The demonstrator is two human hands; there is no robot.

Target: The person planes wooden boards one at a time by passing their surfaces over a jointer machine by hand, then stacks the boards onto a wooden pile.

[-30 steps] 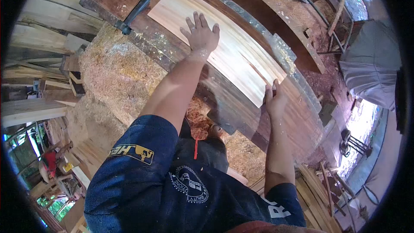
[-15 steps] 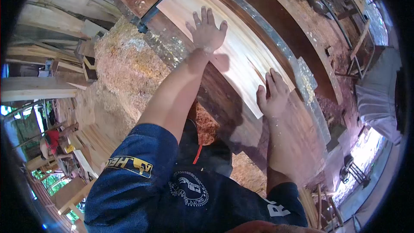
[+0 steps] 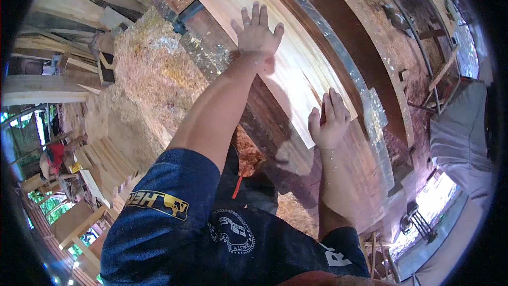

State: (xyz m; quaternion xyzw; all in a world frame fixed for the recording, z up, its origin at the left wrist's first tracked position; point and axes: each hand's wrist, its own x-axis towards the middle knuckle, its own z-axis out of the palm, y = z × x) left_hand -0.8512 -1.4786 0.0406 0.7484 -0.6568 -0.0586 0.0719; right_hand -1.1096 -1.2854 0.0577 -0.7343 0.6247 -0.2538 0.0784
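Note:
A pale wooden board (image 3: 288, 53) lies flat on the long brown bed of a machine (image 3: 254, 106). Fingers spread, my left hand (image 3: 257, 34) rests on the board's near edge toward its upper end. My right hand (image 3: 332, 122) lies at the board's lower right end, its fingers stretched over the surface and its thumb apart. At the upper end, the board reaches a dark bar (image 3: 189, 11) that crosses the bed.
Wood shavings (image 3: 153, 69) are heaped left of the machine. Stacked planks (image 3: 63, 10) lie at the upper left. Another person in red (image 3: 54, 156) is at the far left. A grey cloth (image 3: 460, 137) hangs at the right.
The board has slid toward the upper left, over the dark bar. My right hand has shifted from the board's end corner onto its surface. The view has turned a little.

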